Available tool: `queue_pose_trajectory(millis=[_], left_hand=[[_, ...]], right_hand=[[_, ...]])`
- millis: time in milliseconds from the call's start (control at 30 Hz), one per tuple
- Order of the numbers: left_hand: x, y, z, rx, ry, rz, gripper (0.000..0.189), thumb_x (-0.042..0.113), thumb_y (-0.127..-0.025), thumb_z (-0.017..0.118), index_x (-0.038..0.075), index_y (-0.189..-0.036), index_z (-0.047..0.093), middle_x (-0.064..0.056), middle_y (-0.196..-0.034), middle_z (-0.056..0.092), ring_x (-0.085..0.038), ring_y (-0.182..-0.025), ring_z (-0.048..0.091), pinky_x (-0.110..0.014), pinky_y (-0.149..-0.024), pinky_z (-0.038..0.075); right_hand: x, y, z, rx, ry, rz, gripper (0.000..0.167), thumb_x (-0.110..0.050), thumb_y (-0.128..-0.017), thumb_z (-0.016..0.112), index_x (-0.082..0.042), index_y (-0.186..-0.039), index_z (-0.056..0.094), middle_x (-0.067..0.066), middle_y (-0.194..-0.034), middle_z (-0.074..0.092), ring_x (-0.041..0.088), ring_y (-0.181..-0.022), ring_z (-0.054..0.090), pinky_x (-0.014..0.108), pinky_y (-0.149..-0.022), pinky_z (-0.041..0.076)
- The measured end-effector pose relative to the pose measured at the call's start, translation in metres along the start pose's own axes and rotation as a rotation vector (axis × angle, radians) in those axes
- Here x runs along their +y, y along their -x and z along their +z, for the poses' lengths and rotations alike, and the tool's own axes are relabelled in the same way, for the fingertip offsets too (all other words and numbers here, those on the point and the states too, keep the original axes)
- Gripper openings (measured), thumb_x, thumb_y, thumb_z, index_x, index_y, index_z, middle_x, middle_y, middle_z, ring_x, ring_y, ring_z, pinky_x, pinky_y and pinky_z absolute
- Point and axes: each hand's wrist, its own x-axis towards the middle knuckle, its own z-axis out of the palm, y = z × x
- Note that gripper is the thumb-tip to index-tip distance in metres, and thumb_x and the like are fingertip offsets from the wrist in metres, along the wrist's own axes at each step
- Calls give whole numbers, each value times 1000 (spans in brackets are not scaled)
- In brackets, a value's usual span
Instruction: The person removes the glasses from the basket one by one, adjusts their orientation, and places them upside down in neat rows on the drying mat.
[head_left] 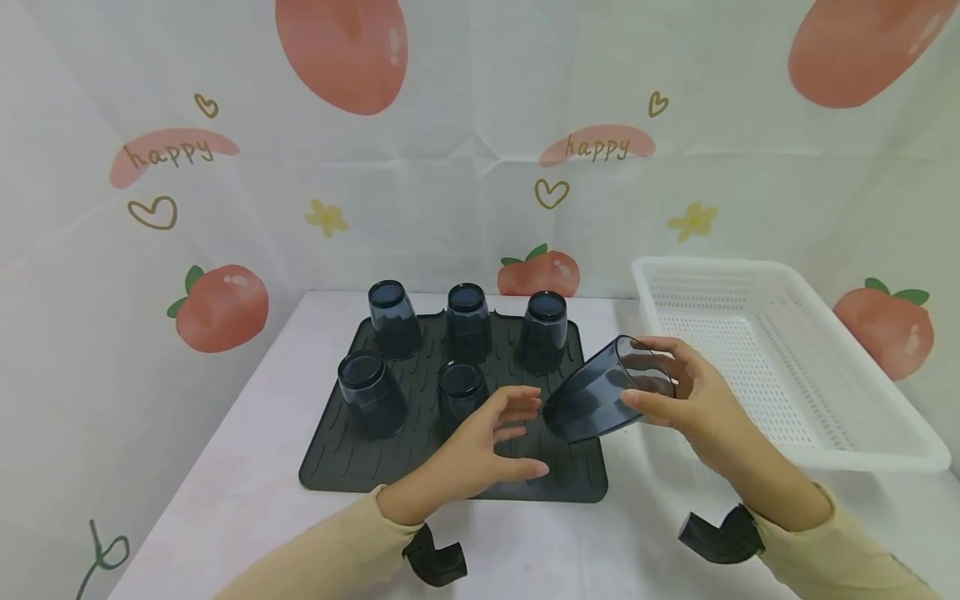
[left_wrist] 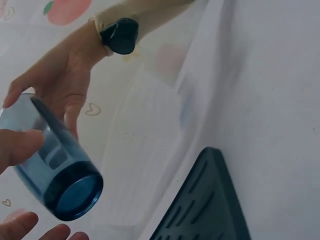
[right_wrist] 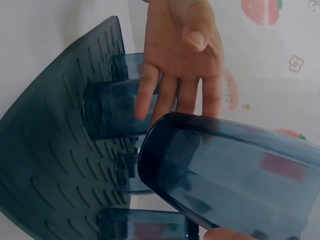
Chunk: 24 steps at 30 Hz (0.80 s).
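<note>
My right hand (head_left: 693, 392) grips a clear blue drinking glass (head_left: 592, 396) around its rim end. The glass is tilted above the right side of a dark ridged drying mat (head_left: 517, 479), its thick base pointing down and left. Close to that base, my left hand (head_left: 480, 446) is open, thumb apart from the fingers and nothing in its grasp. In the left wrist view, the left thumb (left_wrist: 22, 145) overlaps the side of the glass. Several matching glasses stand on the mat, narrow end up; one of them, a front glass (head_left: 459, 392), is partly hidden behind my left hand.
A white perforated plastic basket (head_left: 862, 458) sits on the table at the right, beyond my right hand. The back row of glasses (head_left: 468, 321) stands along the mat's far edge. A patterned white cloth (head_left: 465, 208) hangs behind the white table (head_left: 247, 467).
</note>
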Motion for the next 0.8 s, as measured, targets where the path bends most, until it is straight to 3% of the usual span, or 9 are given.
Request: queue_pose_trajectory(millis=[233,633,800], left_hand=[[-5,-6,11,39,56,-3,78,3,-81,76,8,-146,33,-10,-146,41,-26,-135,41,-30,-109,38],[-14,-14,20,73,135,-40,74,4,-80,77,14,-143,38,-8,-145,45,-24,-133,45,-42,-109,40],[-16,-14,22,90,126,-34,73,7,-79,79,17,-140,40,-3,-136,51,-19,-123,50,-36,-105,43]], right_hand=[[1,3,4,-26,-23,-3,53,-2,-87,68,-17,-131,45,-6,-118,61,11,-98,65,27,-76,57],[1,5,13,-101,-99,-48,53,0,-86,67,-13,-133,44,0,-124,59,15,-103,64,32,-77,57],[1,5,17,-131,-128,-66,52,0,-86,66,-14,-132,45,1,-125,59,17,-105,63,33,-79,57]])
